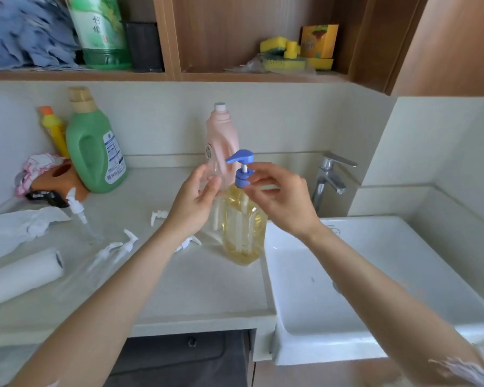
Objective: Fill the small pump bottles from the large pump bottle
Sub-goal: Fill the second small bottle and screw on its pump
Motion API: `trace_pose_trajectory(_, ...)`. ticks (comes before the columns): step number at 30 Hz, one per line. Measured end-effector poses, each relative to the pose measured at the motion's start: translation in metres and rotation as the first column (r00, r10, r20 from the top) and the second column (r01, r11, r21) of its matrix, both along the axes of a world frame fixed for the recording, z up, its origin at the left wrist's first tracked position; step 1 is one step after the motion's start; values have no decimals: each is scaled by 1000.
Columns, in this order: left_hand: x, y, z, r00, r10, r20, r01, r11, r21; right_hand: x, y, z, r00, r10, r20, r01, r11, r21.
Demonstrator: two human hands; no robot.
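The left hand (194, 199) grips a small clear bottle (214, 174), its thumb and fingers curled round it, holding it just under the spout of the blue pump (242, 166). The right hand (280, 196) pinches the pump's collar with its fingertips (249, 181), just right of the small bottle. Below both hands stands the large pump bottle (243, 230), clear and holding yellow liquid to near its shoulder. Whether the small bottle holds anything cannot be told. Behind the fingers stands a pink bottle (221, 135).

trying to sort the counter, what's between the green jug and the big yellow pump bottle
In the head view, between the green jug and the big pump bottle lie loose white pump heads on the counter.
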State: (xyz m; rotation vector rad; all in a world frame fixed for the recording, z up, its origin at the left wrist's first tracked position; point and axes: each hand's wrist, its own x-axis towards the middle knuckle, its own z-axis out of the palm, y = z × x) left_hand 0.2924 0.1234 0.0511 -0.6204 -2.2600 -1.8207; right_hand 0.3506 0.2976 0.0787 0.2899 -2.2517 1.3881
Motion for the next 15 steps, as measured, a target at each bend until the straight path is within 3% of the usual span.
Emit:
trace_pose_trajectory(3,-6,6,-3,993,113,-14,-113,993,-12,-23,14,30,973,-115,-198,116,993,-7)
trace_pose_trajectory(6,-6,10,-5,984,165,-70,-170,983,-75,-54,20,37,950,-100,-295,158,971,180)
trace_pose_trajectory(10,-13,9,-4,980,188,-69,-195,972,-127,-78,23,27,953,15,-303,115,906,407)
trace_pose_trajectory(15,-16,10,-1,981,161,-105,-178,967,-182,-86,22,10,945,137,-296,-11,920,391)
